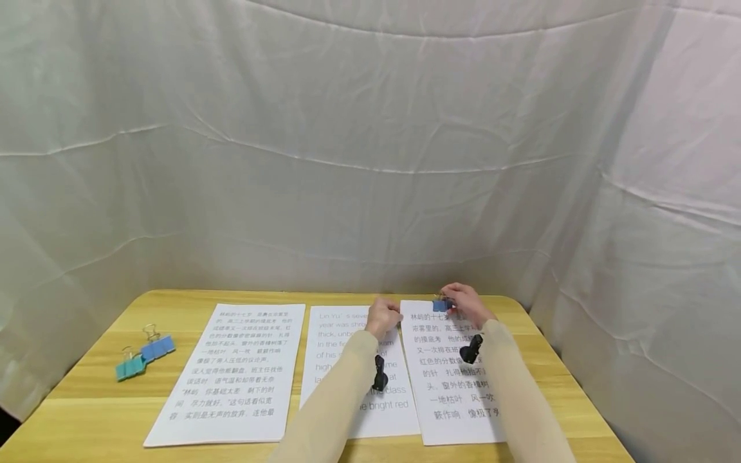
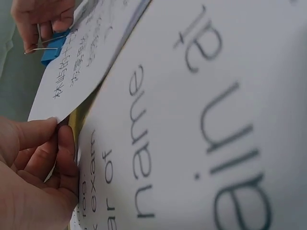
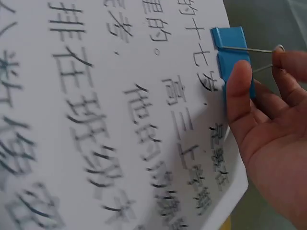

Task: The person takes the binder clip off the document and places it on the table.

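A blue binder clip (image 1: 440, 306) sits on the top edge of the right-hand stack of printed paper (image 1: 442, 411). My right hand (image 1: 470, 306) holds this clip; in the right wrist view the thumb lies against its blue body (image 3: 231, 40) and the other fingers are at the wire handles (image 3: 254, 50). With thumb and fingers my left hand (image 1: 383, 317) pinches the top left corner of the same stack, which is lifted a little in the left wrist view. Beneath my left forearm lies a middle stack (image 1: 330, 344) with English print.
Another printed stack (image 1: 231, 373) lies on the left of the wooden table (image 1: 87, 411). Beside it, farther left, are a second blue binder clip (image 1: 157, 348) and a teal one (image 1: 130, 367), touching or nearly so. A grey curtain (image 1: 347, 161) hangs behind the table.
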`<state>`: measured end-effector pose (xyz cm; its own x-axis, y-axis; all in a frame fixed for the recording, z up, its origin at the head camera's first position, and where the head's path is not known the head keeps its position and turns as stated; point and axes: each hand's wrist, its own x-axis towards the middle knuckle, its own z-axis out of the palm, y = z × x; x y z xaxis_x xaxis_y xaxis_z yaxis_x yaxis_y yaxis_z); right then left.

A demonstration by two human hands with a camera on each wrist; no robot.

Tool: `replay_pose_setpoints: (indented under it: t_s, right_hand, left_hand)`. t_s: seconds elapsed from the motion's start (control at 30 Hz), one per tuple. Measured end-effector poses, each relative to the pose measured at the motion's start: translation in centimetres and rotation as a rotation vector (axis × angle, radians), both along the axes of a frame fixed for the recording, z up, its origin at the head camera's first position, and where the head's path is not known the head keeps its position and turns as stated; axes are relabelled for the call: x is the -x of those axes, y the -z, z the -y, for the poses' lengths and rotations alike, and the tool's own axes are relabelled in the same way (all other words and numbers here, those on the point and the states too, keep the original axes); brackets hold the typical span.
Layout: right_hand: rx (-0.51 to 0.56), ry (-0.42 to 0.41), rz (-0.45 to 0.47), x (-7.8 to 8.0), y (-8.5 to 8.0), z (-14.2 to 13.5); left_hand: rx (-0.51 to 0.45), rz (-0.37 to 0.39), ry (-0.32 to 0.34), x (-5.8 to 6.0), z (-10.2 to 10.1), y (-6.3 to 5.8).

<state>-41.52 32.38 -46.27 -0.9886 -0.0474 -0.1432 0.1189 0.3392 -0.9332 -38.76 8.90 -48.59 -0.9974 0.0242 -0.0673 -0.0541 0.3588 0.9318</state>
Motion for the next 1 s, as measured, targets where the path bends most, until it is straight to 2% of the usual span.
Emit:
replay_pose_setpoints:
  t_s: [0.17, 0.23, 0.4, 0.53, 0.63, 0.77, 1.0]
  right_hand:
    - [0.033, -0.051, -0.024, 0.0, -0.3, -0.8]
    - [0.068, -0.061, -0.025, 0.0, -0.3, -1.1]
    - [0.080, -0.069, -0.014, 0.1, -0.4, -1.6]
    - [0.036, -0.097, 0.003, -0.1, -0.9, -1.7]
    - [-0.056, -0.143, 0.002, -0.1, -1.2, -1.8]
    - [-0.145, -0.156, -0.001, 0.0, -1.2, -1.9]
    - [-0.143, -0.150, -0.004, 0.3, -1.1, -2.3]
  left_hand:
    - [-0.010, 0.022, 0.001, -0.1, -0.2, 0.0]
    - [-0.011, 0.024, 0.003, -0.1, -0.2, 0.0]
    - [-0.039, 0.018, -0.003, -0.2, -0.3, 0.1]
    - [-0.041, 0.016, -0.016, -0.2, -0.3, 0.1]
    - [-0.046, 0.016, -0.024, -0.3, -0.2, 0.1]
    - [-0.076, 0.016, -0.015, -0.4, -0.2, 0.0]
    - [-0.088, 0.024, -0.021, -0.5, -0.2, 0.1]
